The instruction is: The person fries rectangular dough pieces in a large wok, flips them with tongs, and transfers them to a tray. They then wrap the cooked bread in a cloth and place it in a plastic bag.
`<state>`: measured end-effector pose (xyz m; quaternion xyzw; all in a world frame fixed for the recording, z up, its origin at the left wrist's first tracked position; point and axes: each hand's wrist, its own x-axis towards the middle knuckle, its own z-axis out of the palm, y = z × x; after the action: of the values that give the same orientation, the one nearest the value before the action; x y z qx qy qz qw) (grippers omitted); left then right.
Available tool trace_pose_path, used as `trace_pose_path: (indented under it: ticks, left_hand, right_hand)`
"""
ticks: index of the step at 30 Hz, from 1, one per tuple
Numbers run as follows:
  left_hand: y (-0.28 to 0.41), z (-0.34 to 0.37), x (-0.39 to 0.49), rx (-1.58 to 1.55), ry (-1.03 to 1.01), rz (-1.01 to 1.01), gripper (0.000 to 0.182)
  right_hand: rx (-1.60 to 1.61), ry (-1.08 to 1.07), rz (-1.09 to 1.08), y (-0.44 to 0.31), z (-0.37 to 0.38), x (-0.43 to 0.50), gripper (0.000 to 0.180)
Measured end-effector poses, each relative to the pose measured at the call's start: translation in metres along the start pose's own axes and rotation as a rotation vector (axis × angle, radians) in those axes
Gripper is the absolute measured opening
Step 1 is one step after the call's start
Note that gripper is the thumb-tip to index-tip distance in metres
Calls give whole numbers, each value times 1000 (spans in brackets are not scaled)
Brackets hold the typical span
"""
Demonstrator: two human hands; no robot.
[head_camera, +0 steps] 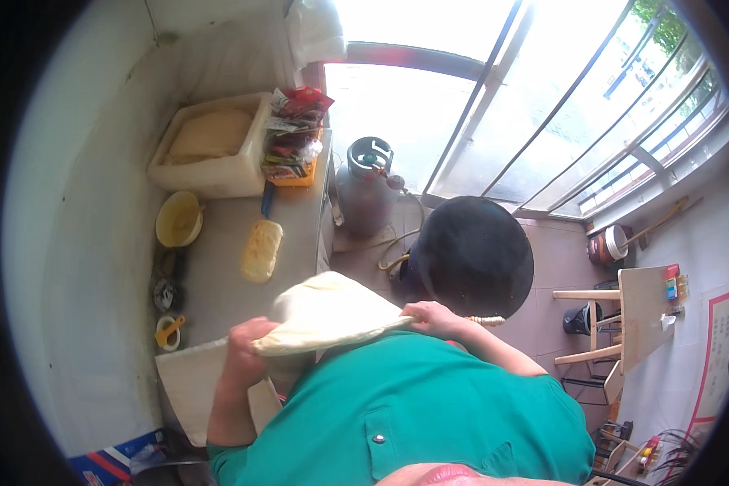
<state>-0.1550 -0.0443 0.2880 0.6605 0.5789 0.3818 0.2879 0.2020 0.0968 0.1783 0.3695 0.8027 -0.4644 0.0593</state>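
A pale sheet of soft dough (334,313) is stretched in the air in front of my green shirt. My left hand (246,349) grips its left end, and my right hand (434,319) pinches the opposite corner. Beyond my right hand lies a round black griddle (474,255). On the metal counter (219,304) to the left rests an oblong, lightly browned piece of flatbread or dough (262,251). Just behind it a blue handle (268,200) points away.
Along the counter stand a white box (209,182) with a doughy mass, a basket of packets (291,176), a yellowish bowl (179,219) and a small bowl with an orange spoon (169,334). A gas cylinder (367,194) stands on the floor; a wooden table (641,322) is at right.
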Motion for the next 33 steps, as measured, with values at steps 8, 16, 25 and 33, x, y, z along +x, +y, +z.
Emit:
trace_pose_path:
  ticks: [8, 16, 25, 33]
  left_hand:
    - [-6, -177, 130, 475, 337, 208, 48]
    - [-60, -325, 334, 1703, 640, -200, 25]
    - [-236, -382, 372, 1129, 930, -594, 31]
    - [-378, -307, 330, 302, 1025, -758, 40]
  right_hand:
    - [253, 496, -534, -85, -199, 187, 18]
    - [230, 588, -869, -237, -389, 368, 12]
    - [58, 208, -1173, -284, -372, 493, 22]
    - [-461, -225, -1101, -238, -221, 575, 30]
